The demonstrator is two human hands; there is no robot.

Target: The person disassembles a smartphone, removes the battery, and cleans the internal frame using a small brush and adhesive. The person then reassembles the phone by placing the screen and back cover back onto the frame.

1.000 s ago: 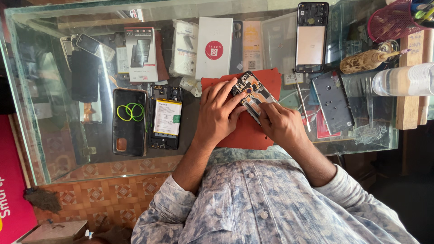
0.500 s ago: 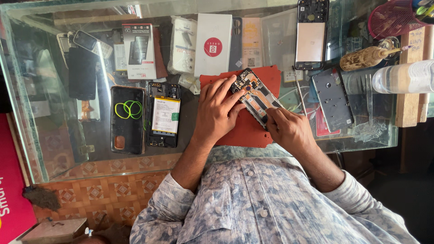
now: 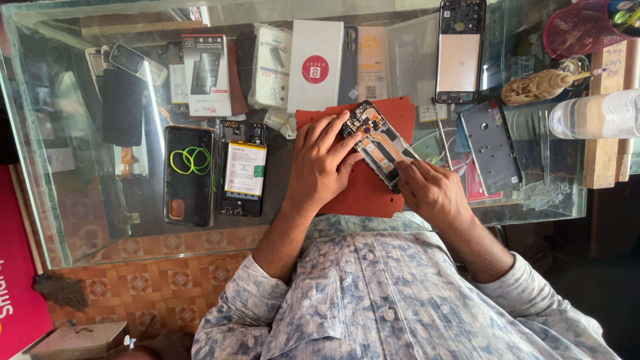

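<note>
The left hand (image 3: 325, 163) is resting on the opened phone (image 3: 379, 143), its fingers spread and pressing down on the upper end of the frame to pin it against the red mat (image 3: 400, 110). The right hand (image 3: 430, 190) is sitting at the lower end of the same phone with its fingers pinched together over the edge; whether a small tool is caught in that pinch is too hard to tell. The phone is lying tilted across the mat, its inner parts facing up, and the mat is lying on the glass counter (image 3: 40, 133), close to the person's chest. Just left of the mat, a second opened phone with a pale battery (image 3: 244, 169) is lying flat, and beside that a black case (image 3: 189, 175) is carrying green rubber bands (image 3: 191, 160). Further back, a white box (image 3: 316, 65) and a dark box (image 3: 207, 75) are standing side by side. To the right of the mat, a grey back cover (image 3: 492, 147) and a thin metal tool (image 3: 443, 133) are lying near each other, with a clear bottle (image 3: 597, 115) on its side beyond them.
</note>
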